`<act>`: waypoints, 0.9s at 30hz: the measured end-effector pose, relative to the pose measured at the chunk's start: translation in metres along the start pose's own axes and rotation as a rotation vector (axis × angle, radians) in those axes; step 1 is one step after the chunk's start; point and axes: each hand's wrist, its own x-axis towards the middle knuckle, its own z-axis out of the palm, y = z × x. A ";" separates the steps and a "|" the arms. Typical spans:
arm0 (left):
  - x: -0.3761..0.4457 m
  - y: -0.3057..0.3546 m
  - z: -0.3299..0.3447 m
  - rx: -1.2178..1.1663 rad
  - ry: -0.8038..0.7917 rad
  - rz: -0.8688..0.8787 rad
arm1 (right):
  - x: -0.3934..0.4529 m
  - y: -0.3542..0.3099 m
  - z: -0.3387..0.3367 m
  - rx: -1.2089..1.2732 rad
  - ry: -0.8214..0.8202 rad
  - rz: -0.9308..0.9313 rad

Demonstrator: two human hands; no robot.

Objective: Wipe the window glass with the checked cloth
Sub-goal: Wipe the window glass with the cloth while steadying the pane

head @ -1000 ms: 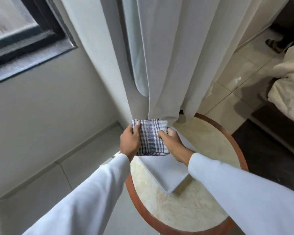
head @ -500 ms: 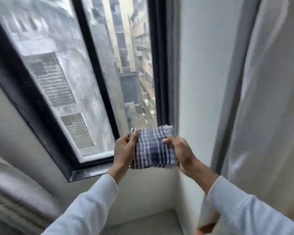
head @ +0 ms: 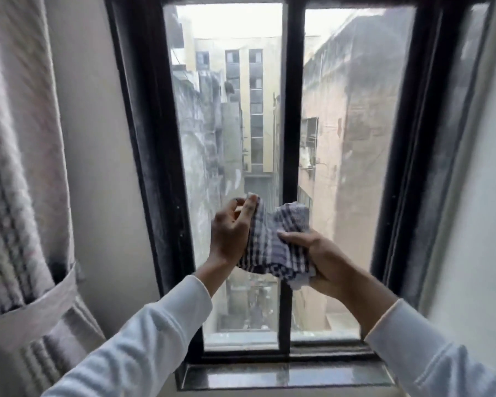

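The checked cloth, dark blue and white, hangs bunched between both hands in front of the window. My left hand pinches its upper left edge with thumb and fingers. My right hand grips its lower right part. The window glass sits in a black frame with a black centre bar dividing two panes. The glass looks dusty and smeared. The cloth is held around the centre bar's lower half; I cannot tell whether it touches the glass.
A pale tied-back curtain hangs at the left. A dark glossy sill runs below the frame. White wall borders the window at the right. Buildings show outside through the panes.
The view swung from a round table and curtain up to face the window squarely. Both hands lifted the cloth from table height to in front of the panes, and it has loosened from flat to bunched.
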 end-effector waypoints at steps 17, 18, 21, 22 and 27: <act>0.210 -0.060 -0.078 0.749 0.497 0.662 | 0.238 0.115 -0.007 -1.995 0.293 -1.096; 0.209 -0.059 -0.078 0.746 0.505 0.667 | 0.241 0.121 -0.005 -2.093 0.173 -1.148; 0.210 -0.060 -0.079 0.727 0.489 0.687 | 0.250 0.077 0.009 -2.108 0.229 -1.285; 0.210 -0.060 -0.079 0.716 0.481 0.690 | 0.251 0.057 0.008 -1.992 0.363 -1.258; 0.212 -0.062 -0.077 0.716 0.488 0.670 | 0.227 0.088 -0.017 -1.693 0.632 -1.052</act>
